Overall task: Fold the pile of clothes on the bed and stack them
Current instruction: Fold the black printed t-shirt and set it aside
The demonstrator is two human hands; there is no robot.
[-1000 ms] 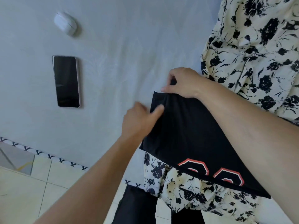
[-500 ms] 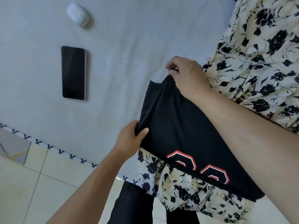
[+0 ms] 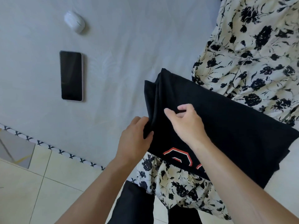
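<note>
A home bedroom: a grey-sheeted bed point(image 3: 129, 38) fills the upper frame, tiled floor point(image 3: 32, 191) at lower left (phone point(image 3: 71, 75) lying on the sheet).

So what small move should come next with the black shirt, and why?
Probably lay the black shirt flat on the bed sheet. The left hand grips its bunched near edge, the right hand pinches a fold on top, and it sags over the floral garment.

left hand point(image 3: 135, 139) gripping – right hand point(image 3: 186, 122) pinching
</note>
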